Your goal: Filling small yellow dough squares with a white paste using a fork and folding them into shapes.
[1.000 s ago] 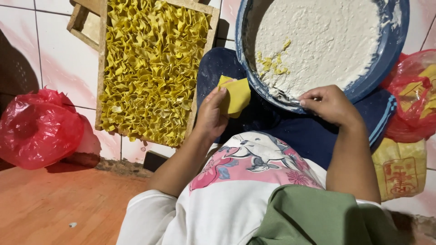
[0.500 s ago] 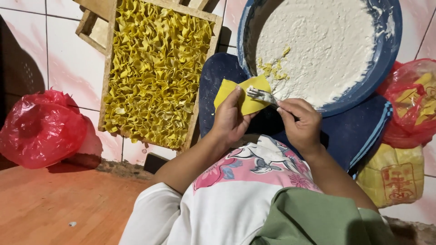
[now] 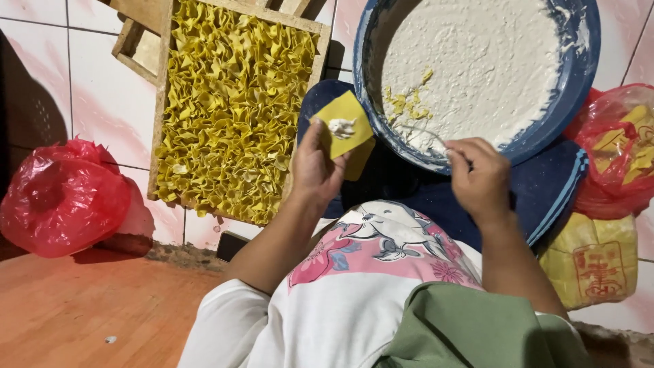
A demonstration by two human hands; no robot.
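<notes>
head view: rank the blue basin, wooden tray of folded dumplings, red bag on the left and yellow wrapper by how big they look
1. blue basin and wooden tray: too close to rank, and the basin is cut off.
2. red bag.
3. yellow wrapper, held in the left hand.

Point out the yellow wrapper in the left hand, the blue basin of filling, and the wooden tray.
yellow wrapper [image 3: 354, 117], head view, bare right part beside the dab of filling.
blue basin [image 3: 586, 48], head view, right rim.
wooden tray [image 3: 163, 102], head view, left frame edge.
</notes>
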